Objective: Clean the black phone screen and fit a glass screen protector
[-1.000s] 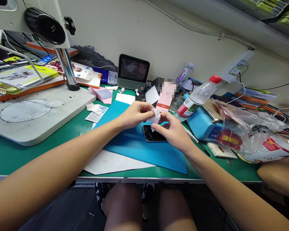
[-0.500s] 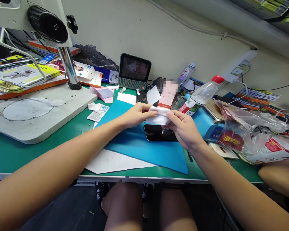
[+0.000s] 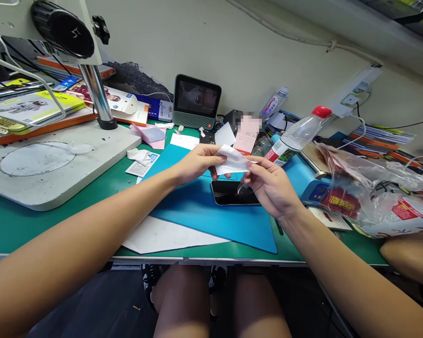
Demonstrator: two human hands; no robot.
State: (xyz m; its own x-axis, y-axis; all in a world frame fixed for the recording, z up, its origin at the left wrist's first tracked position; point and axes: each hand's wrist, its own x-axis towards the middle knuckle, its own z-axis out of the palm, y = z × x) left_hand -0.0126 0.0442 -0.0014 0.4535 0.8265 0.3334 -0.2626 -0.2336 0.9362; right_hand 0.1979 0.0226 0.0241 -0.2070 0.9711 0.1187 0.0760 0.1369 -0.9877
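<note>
My left hand (image 3: 196, 163) and my right hand (image 3: 270, 186) both pinch a small white wipe (image 3: 233, 161), stretched out flat between them above the desk. Just below it a black phone (image 3: 232, 192) lies screen up on a blue mat (image 3: 211, 213); my right hand covers the phone's right end. The fingers of both hands are closed on the wipe's edges.
A microscope stand with a white base (image 3: 56, 164) fills the left. At the back stand a small screen device (image 3: 196, 101) and a clear bottle with a red cap (image 3: 296, 134). Plastic bags (image 3: 366, 188) and packets crowd the right. Another person's arm (image 3: 409, 258) rests at the far right edge.
The crumpled wipe has been pulled open and flat between my hands. My right hand moved slightly right, uncovering more of the phone.
</note>
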